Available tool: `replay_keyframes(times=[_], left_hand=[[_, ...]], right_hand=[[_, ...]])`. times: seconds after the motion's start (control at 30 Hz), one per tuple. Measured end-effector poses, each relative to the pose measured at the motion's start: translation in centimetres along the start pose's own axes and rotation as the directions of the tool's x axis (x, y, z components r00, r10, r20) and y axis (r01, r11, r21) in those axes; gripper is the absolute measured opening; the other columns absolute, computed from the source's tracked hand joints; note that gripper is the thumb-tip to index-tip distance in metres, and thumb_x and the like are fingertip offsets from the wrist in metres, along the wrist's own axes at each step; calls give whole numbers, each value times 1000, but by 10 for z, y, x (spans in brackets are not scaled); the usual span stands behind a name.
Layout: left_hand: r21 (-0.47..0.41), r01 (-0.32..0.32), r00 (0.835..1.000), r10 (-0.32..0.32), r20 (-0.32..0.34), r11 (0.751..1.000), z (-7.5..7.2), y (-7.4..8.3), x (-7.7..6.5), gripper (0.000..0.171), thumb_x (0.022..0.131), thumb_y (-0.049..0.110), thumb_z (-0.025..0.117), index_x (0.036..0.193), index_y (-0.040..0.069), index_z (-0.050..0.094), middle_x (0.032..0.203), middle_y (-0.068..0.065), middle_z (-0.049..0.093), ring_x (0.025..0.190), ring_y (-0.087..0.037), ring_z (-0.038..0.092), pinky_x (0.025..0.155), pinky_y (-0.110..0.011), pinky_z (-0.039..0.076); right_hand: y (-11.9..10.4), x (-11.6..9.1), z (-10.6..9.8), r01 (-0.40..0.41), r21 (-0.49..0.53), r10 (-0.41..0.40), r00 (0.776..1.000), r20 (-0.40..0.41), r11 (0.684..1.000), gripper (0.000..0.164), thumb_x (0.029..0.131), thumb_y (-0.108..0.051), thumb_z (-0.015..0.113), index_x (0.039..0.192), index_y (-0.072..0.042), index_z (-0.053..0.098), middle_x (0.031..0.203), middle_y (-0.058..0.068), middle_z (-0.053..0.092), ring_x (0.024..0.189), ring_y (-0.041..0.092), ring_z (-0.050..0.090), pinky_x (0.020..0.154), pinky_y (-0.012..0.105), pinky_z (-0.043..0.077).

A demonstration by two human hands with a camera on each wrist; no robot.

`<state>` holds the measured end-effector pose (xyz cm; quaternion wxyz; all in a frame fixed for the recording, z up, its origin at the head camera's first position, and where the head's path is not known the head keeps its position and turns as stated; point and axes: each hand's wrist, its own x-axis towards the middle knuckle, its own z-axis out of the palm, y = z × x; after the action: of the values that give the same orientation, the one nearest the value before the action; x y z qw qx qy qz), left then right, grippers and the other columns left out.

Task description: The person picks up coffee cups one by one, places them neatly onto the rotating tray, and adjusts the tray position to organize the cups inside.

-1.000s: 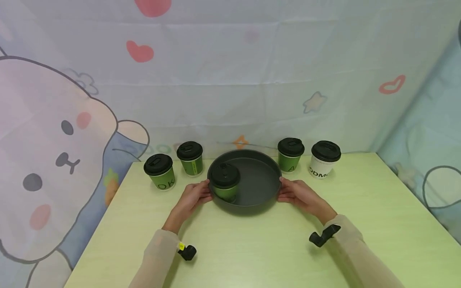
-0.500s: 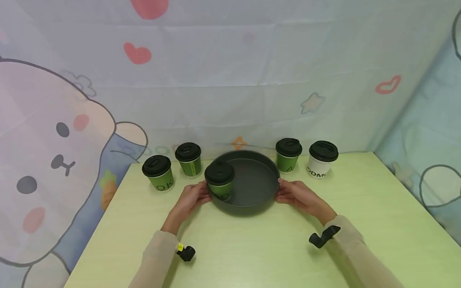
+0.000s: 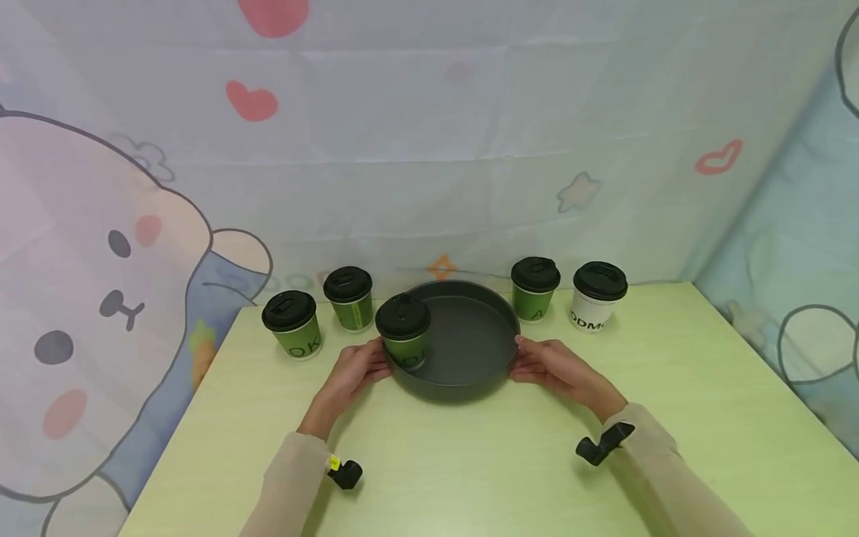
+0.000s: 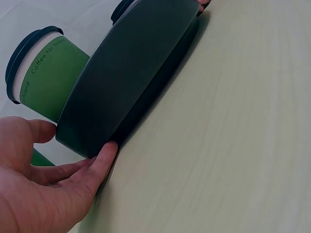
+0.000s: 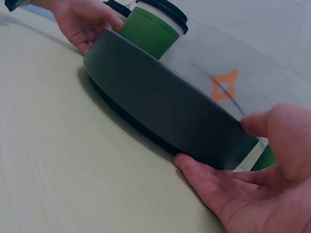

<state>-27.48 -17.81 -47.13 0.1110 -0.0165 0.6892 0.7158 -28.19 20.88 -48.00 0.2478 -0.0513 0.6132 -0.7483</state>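
A round dark grey pan (image 3: 470, 339) is held between my two hands in the head view. My left hand (image 3: 352, 369) grips its left side, thumb at the rim and fingers (image 4: 104, 162) at the underside. On the opposite side my right hand (image 3: 553, 369) holds it the same way, thumb (image 5: 256, 124) near the rim and fingers low. Inside the pan, against its left wall, stands a green paper coffee cup (image 3: 406, 349) with a black lid. The pan's wall hides the cup's base in both wrist views. A dark shadow lies under the pan.
Left of the pan stand two green lidded cups, one marked OK (image 3: 300, 337) and one farther back (image 3: 353, 313). To its right are a green cup (image 3: 533, 302) and a white cup (image 3: 592, 309). A printed cloth (image 3: 403, 149) hangs behind the pale table (image 3: 456, 470).
The cup in the pan has slid left and slightly back to the left wall. Both hands keep their hold on the pan. The head view has shifted a little.
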Motion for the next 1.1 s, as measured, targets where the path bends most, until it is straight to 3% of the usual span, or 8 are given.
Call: replay_keyframes(times=[0.13,0.3,0.47,0.57,0.73,0.87,1.0,1.1], left_hand=[[0,3,1000,-3,0,1000,-1,1,-1,52,111,29,47,137,-17,52,119,-18,62,99,-18,65,101,-37,55],[-1,5,1000,-5,0,1000,0,0,0,52,111,28,48,136,-17,53,118,-18,63,97,-17,66,98,-35,57],[-5,3,1000,-3,0,1000,0,0,0,51,111,29,48,135,-17,53,117,-18,63,96,-17,66,97,-33,57],[-7,5,1000,-5,0,1000,0,0,0,50,111,28,48,134,-16,53,116,-17,63,96,-17,66,96,-32,58],[-14,4,1000,-4,2,1000,-3,0,-1,49,111,27,48,136,-15,52,117,-17,62,96,-17,65,94,-31,58],[-17,-1,1000,1,4,1000,-3,0,-2,52,111,28,48,137,-17,51,119,-18,63,97,-18,65,97,-34,57],[-13,5,1000,-5,-10,1000,-1,0,-1,52,111,28,48,135,-17,53,118,-19,63,97,-18,66,97,-34,57],[-13,6,1000,-6,-10,1000,-1,0,0,52,111,28,49,135,-17,53,118,-18,64,97,-17,66,96,-33,58]], right_hand=[[1,2,2,14,15,-13,999,-46,1000,35,110,-26,56,108,8,61,94,15,67,88,21,74,89,34,61],[3,0,1,11,12,-11,1000,-9,1000,39,110,-24,54,113,15,59,96,18,70,89,23,75,90,36,61],[-6,-12,-4,38,-148,-43,999,-28,988,57,111,-30,53,134,21,43,113,25,68,101,25,73,94,36,59],[-21,-23,-10,63,-320,-95,992,-83,945,65,110,-36,54,142,18,38,125,32,62,109,31,70,96,38,58],[-59,-44,-18,119,-590,-246,959,-140,799,63,106,-43,59,144,6,46,130,29,60,113,34,67,96,40,58],[-88,-58,-30,190,-727,-438,883,-166,659,54,105,-43,62,139,-2,55,123,20,65,106,18,68,87,29,57],[-105,-60,-50,208,-834,-634,746,-203,511,51,101,-41,69,136,-5,59,118,14,67,103,7,62,88,21,49],[-113,-56,-69,190,-870,-715,660,-229,454,57,97,-39,74,138,-4,57,124,14,64,113,16,58,103,34,45]])
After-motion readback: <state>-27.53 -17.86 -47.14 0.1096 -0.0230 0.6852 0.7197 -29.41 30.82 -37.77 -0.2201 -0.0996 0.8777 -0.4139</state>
